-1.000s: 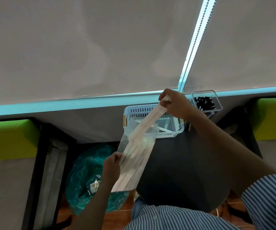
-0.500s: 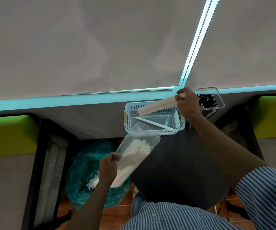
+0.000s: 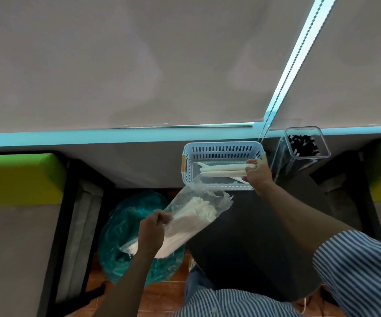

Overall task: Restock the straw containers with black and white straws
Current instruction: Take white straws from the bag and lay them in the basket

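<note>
Looks like a café or drinks shop seating corner: straw basket [image 3: 221, 152] and clear straw tub [image 3: 303, 145] on round black table [image 3: 260, 243] (green bench cushions [image 3: 20, 177] either side).

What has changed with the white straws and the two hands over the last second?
The right hand drew a bundle of white straws out of the plastic bag and lowered it into the blue basket, still gripping it. The left hand kept holding the bag; the clear container of black straws stayed put.

Dark round table [image 3: 253, 248] bears a slotted basket [image 3: 219, 149]; clear container [image 3: 299, 154] beside it.
</note>
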The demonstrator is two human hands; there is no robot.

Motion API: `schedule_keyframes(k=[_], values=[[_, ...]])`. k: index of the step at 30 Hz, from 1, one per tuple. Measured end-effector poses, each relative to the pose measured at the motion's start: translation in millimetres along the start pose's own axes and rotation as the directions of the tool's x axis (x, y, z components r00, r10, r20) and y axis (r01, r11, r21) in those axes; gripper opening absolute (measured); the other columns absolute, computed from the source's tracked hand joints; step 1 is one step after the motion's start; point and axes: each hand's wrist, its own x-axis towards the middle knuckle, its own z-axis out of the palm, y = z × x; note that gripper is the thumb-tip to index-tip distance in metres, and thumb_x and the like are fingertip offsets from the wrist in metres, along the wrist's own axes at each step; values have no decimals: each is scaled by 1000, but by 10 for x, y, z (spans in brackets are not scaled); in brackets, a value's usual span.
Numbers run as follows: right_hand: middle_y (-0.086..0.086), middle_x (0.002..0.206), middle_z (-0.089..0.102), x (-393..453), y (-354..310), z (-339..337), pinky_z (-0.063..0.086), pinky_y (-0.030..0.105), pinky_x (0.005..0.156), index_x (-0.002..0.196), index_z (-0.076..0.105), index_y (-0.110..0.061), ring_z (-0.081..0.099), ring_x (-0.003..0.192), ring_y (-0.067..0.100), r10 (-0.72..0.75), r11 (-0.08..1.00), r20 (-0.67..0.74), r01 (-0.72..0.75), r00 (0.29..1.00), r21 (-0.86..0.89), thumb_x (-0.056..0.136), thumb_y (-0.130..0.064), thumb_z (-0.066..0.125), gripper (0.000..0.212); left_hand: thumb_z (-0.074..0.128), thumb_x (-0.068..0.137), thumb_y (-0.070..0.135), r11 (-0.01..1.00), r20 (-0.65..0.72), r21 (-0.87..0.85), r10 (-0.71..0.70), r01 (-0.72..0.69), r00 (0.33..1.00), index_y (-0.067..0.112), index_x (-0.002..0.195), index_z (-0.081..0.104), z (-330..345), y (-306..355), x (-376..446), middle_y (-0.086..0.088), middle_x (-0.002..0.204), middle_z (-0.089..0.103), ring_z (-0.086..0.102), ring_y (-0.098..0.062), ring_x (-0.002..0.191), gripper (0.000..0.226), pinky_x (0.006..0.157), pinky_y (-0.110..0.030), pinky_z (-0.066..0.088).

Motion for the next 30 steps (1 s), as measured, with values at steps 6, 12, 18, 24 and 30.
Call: schedule_keyframes(k=[6, 12, 18, 24, 30], values=[[20, 137, 56, 270, 238, 83, 48, 48, 104, 144, 47, -11, 58, 120, 39, -26, 934, 167, 83, 986, -347, 96, -4, 46, 48, 49, 83, -21, 1000, 22, -2, 17, -17, 1000, 29, 70, 65, -32, 66, 27, 12, 77, 69, 64, 12, 73, 54, 71, -1, 45], [16, 166, 9, 156, 31, 62, 16, 48, 122, 158, 26, -18, 20, 150, 40, -48, 689, 364, 295, 930, -662, 98, -1, 45, 65, 52, 84, -20, 999, 37, -23, 47, -47, 998, 25, 70, 66, -36, 156, 7, 12, 75, 68, 63, 12, 71, 50, 70, 0, 43], [10, 94, 74, -88, -253, 12, 56, 31, 82, 100, 71, -9, 71, 84, 20, -447, 847, 134, 466, 885, -255, 94, -4, 62, 13, 48, 85, -20, 997, 55, -47, 69, -67, 996, 19, 70, 65, 15, 266, 32, 5, 72, 67, 61, 2, 67, 46, 69, -4, 44], [11, 79, 73, -467, -381, -248, 60, 29, 71, 81, 72, -10, 71, 70, 22, -379, 861, 513, 497, 770, -109, 89, 8, 57, 25, 48, 84, -19, 991, 75, -37, 129, -127, 989, 26, 65, 61, 155, 399, 74, 1, 72, 70, 66, -10, 71, 51, 71, -19, 52], [-9, 118, 67, -685, -227, -250, 53, 22, 87, 126, 66, -23, 67, 101, 9, -128, 772, 713, 521, 689, -364, 90, -14, 69, 37, 50, 86, -17, 976, 108, -21, 217, -215, 970, 12, 69, 65, 265, 611, 95, -1, 69, 70, 61, -4, 62, 37, 63, -20, 51]])
